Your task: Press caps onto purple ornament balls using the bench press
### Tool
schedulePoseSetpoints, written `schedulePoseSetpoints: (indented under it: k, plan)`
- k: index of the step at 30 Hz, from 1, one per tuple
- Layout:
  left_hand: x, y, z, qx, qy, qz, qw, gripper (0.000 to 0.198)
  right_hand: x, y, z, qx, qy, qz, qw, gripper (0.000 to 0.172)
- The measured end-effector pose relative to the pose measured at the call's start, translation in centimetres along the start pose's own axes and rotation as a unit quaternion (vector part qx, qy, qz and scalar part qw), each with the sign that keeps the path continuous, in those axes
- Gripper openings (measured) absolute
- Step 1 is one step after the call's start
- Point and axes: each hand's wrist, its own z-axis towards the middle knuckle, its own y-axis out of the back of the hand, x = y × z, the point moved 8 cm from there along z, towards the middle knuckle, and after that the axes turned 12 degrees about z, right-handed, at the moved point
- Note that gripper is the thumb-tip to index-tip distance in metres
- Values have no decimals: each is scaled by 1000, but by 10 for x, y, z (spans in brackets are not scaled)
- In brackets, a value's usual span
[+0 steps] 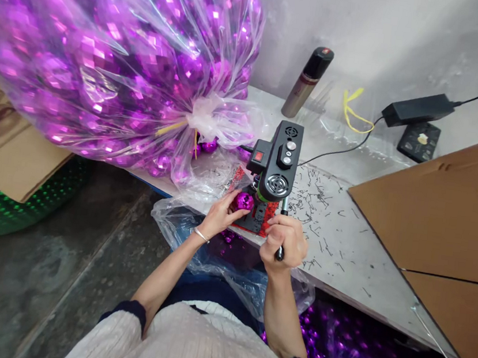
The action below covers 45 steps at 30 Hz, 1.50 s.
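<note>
the shiny purple ball (pixel 244 201) sat at the base of the black lever press (pixel 284 155), just beside its head, with the left hand's (pixel 223 212) fingers curled part-way round it, thumb near the bench edge. the right hand's (pixel 286 243) fingers were wrapped closely round the lever's black grip (pixel 279 253). the likeliest trouble seemed a pinch: with the left fingertips so near the press, a pull on the lever could catch them, while a loose hold could let the round ball roll out of line. the dark wiry scraps (pixel 307 193) strewn over the bench (pixel 335 243) might also get under the ball and tilt it. on the left, a large clear plastic bag (pixel 212 115), gathered at its neck, bulged with purple mirrored balls (pixel 148 63). a second clear bag (pixel 168 217) hung at the bench's front edge; purple pieces (pixel 228 236) showed there, though whether inside it was unclear. a cardboard box (pixel 426 213) stood on the right, its contents hidden.
</note>
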Motion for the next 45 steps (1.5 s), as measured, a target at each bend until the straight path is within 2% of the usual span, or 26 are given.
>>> schedulePoseSetpoints:
  k: [5, 13, 18, 26, 38, 45]
  plan:
    - [-14, -3, 8, -16, -76, 55, 995, 63, 1, 0, 1, 3, -1, 5, 1000, 23]
    - [-22, -5, 2, -6, -129, 99, 987, 62, 1, 0, 2, 12, -3, 10, 1000, 21]
    - [-20, -8, 5, -15, -111, 119, 987, 62, 2, -1, 1, 11, 1, 12, 1000, 21]
    - [-17, -22, 12, -81, -117, 136, 980, 62, 1, 0, 0, 19, -6, 7, 1000, 20]
    - [-13, -23, 11, -82, -115, 112, 984, 63, -15, -8, -35, -33, 13, 27, 999, 24]
    - [-12, -23, 9, -94, -119, 119, 981, 64, -15, -9, -38, -48, 0, 34, 998, 24]
